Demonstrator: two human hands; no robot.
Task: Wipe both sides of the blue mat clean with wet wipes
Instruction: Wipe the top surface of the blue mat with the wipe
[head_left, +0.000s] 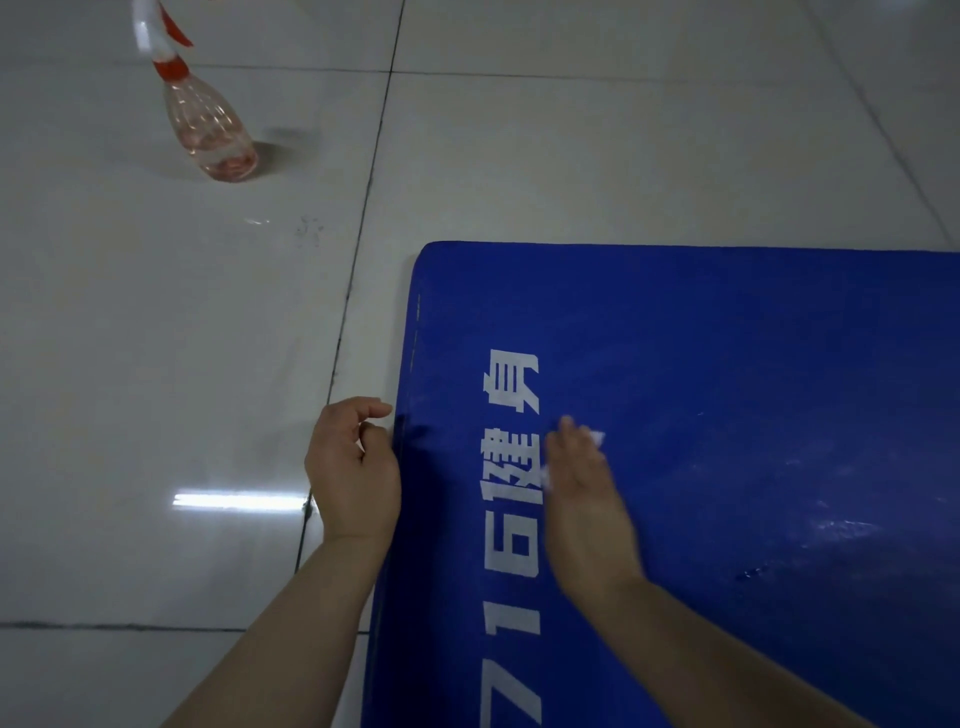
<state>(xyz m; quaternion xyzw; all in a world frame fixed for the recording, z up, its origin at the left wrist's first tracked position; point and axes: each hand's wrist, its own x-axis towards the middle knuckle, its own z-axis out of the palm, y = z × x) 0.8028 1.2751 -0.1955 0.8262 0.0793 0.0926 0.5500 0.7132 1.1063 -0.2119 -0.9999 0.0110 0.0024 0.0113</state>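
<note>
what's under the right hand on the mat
A white wet wipe pokes out past the right hand, pressed onto the blue mat. Most of the wipe is covered by the palm.

White lettering printed on the blue mat (727, 364), running lengthwise along its left edge and read sideways from here: the digits "7 7 1 6", the lowest one cut off by the frame edge, followed by the Chinese characters "健身". The right hand (582, 488) overlaps part of the first character. The spray bottle (213, 130) on the floor bears no legible label.
</note>
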